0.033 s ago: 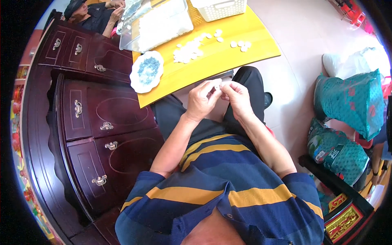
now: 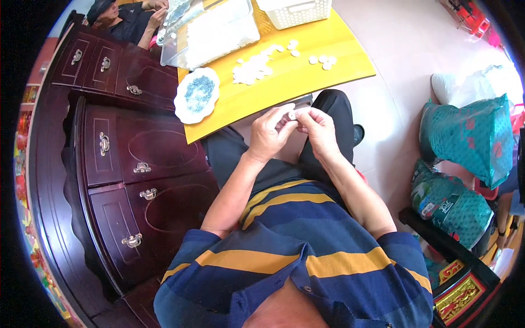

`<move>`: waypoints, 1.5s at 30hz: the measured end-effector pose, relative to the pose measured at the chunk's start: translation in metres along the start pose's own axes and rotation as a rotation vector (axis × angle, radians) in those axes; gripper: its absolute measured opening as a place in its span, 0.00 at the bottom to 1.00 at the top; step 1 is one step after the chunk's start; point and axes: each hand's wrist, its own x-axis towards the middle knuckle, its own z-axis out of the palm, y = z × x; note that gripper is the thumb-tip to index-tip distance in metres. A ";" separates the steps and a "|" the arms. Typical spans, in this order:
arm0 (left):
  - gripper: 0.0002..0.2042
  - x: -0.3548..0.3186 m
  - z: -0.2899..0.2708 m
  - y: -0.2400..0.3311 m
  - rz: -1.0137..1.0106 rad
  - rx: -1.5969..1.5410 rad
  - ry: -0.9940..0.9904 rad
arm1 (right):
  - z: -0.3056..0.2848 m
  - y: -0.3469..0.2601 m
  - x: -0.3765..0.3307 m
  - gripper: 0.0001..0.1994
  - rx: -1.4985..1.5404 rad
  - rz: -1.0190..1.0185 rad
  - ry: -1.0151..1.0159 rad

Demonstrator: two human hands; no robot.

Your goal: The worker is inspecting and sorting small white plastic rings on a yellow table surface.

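Above my lap, just off the table's near edge, my left hand (image 2: 268, 132) and my right hand (image 2: 319, 130) meet at the fingertips. Between them is a small white round piece (image 2: 292, 116) with a dark spot in its middle. My left hand's thumb and fingers pinch it from one side. The thumb and forefinger of my right hand press together at its other side; whether they also hold something tiny cannot be made out. Similar white discs (image 2: 252, 70) lie loose in a heap on the yellow table (image 2: 342, 41).
A scalloped white plate (image 2: 182, 106) bears many small blue-grey bits. Behind it stand a clear tray (image 2: 174, 56) of white pieces and a white perforated basket (image 2: 295, 19). A dark wooden cabinet (image 2: 158, 126) is at left, teal sacks (image 2: 465, 139) at right. Another person (image 2: 128, 24) sits far left.
My fingertips have shifted slightly, and more of the white piece's face with its dark spot shows between them. My arms stay in place.
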 end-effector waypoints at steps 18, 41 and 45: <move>0.18 0.027 -0.006 -0.050 0.052 0.218 0.173 | -0.101 -0.084 0.126 0.15 -1.005 -0.386 0.376; 0.28 0.130 0.134 -0.040 0.377 0.209 -0.263 | -0.182 0.010 0.113 0.29 1.037 0.378 -0.138; 0.23 0.091 0.124 -0.043 0.437 0.233 -0.153 | -0.122 -0.005 0.102 0.19 0.815 0.423 -0.099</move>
